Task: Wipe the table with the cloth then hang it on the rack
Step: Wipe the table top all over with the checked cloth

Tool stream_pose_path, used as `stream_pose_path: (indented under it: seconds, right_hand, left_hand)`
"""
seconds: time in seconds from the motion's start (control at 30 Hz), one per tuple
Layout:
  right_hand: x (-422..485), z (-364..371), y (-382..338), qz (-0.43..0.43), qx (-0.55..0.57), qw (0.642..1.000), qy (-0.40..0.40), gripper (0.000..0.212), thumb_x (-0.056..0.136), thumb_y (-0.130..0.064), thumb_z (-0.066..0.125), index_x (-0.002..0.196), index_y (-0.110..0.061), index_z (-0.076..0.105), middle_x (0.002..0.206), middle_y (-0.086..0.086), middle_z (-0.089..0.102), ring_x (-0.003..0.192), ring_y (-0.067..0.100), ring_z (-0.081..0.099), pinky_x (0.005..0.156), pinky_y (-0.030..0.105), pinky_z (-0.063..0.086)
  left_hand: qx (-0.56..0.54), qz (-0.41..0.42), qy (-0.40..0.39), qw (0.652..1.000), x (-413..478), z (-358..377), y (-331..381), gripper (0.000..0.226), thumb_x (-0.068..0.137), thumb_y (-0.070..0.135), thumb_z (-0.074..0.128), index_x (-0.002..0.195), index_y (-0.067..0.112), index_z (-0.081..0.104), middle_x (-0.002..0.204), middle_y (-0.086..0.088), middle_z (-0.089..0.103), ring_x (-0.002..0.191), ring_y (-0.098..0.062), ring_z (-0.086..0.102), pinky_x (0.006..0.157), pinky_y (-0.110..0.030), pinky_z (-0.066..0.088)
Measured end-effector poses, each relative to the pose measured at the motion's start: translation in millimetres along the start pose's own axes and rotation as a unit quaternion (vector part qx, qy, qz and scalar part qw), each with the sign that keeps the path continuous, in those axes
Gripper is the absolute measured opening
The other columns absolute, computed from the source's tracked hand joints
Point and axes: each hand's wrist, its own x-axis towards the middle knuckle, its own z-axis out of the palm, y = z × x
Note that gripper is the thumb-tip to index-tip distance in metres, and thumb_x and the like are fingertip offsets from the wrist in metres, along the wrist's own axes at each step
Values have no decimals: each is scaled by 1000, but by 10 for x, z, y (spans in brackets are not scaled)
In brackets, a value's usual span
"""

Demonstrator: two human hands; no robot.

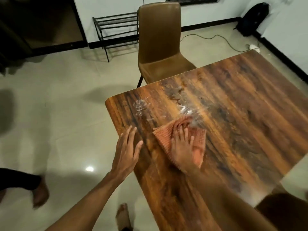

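An orange checked cloth [164,136] lies flat on the dark wooden table [233,105]. My right hand [182,147] presses down on the cloth with its fingers spread. Just beyond the cloth, white smears [185,110] and wet patches [140,105] mark the tabletop. My left hand [127,150] rests open on the table's left edge, holding nothing. A black metal rack [116,29] stands on the floor against the far wall, left of the chair.
A brown chair [160,40] stands at the table's far side. A second brown seat [286,212] shows at the bottom right. A cable [216,37] runs across the floor. A black bag [255,15] leans on the wall. Another person's foot [40,192] is at the left.
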Motion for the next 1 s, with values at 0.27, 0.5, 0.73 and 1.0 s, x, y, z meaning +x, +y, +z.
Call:
stream_pose_path:
  seconds: [0.27,0.5,0.73,1.0]
  right_hand:
    - [23,-9,251,-50,12,999,-7,59,112,-44,14,165,-28,-4,171,-5,-19,159,24,-15,127,56,-7]
    - [36,6,684,-242,-18,969,-39,59,109,-47,16,165,-33,4,173,-10,-14,160,23,-8,127,58,-3]
    - [1158,-504,2112,-28,71,997,19,60,111,-34,27,166,-26,5,173,-3,-12,159,29,-16,123,62,-9]
    - [1991,-871,3400,-28,58,997,47,64,110,-34,33,166,-24,5,174,-1,-8,160,25,-11,126,59,-8]
  left_hand:
    - [-4,48,-30,998,105,252,292,65,101,64,24,156,30,27,165,1,26,152,-18,25,123,-47,26]
    - [22,36,-15,999,288,679,720,65,101,55,29,156,21,33,165,-3,28,152,-20,26,126,-40,15]
    - [56,36,11,998,653,1547,1351,66,102,60,21,157,23,29,166,1,24,154,-11,17,126,-32,4]
    - [44,34,43,998,1217,2176,2129,64,103,60,25,157,24,30,166,5,22,153,-7,14,126,-33,9]
